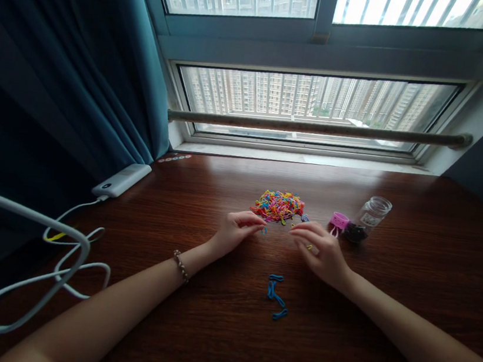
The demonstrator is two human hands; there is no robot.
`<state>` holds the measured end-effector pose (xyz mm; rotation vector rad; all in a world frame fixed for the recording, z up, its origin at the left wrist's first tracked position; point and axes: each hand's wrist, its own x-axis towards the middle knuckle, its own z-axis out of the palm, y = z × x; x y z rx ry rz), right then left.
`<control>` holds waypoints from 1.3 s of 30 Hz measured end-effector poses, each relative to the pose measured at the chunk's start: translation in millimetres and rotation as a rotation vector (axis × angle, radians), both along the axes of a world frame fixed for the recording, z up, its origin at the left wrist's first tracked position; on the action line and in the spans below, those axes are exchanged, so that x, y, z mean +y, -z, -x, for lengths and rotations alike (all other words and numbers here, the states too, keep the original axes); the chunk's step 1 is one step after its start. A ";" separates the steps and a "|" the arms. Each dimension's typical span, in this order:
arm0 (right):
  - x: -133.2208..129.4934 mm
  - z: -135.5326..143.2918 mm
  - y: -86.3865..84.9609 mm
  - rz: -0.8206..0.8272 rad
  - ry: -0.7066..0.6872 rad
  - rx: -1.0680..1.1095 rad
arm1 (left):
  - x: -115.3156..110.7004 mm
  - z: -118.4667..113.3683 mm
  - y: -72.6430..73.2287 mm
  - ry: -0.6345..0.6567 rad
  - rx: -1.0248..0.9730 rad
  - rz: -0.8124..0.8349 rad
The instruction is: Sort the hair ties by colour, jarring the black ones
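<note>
A heap of small multicoloured bands or clips (278, 206) lies on the brown table. At its lower left edge, my left hand (240, 228) has its fingertips pinched together beside a small blue piece (264, 230); whether they grip it is hard to tell. My right hand (319, 250) is at the lower right of the heap, its fingers curved and slightly apart. A small yellow piece (309, 247) shows by those fingers. Several blue pieces (276, 297) lie on the table nearer to me, between my forearms.
A clear jar (373, 213), a pink item (339, 220) and a black bundle (355, 232) are right of the heap. A white power bank (123, 180) with a looped white cable (47, 221) lies left. Behind the table (210, 349) are a window and rail (319, 129).
</note>
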<state>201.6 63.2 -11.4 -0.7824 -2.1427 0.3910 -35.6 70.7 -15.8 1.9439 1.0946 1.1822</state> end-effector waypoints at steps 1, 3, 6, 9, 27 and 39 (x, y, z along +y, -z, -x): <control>9.8 -4.6 4.8 -0.033 0.125 -0.001 | -6.3 -4.6 -1.5 0.046 0.016 0.013; 25.8 -12.3 14.9 -0.066 0.249 -0.075 | -19.3 -13.5 -4.1 0.166 0.075 0.026; 37.3 -18.3 26.6 -0.047 0.278 -0.169 | -32.8 -21.6 -6.4 0.389 0.215 -0.027; 38.9 -19.1 31.6 -0.020 0.262 -0.164 | -34.6 -21.8 -7.4 0.469 0.271 -0.111; 25.9 -12.2 19.2 0.154 0.263 0.250 | 43.9 7.5 12.4 -0.363 0.421 -0.308; -16.6 9.6 0.6 -0.067 -0.377 -0.122 | 54.3 6.8 18.6 -0.242 0.507 -0.308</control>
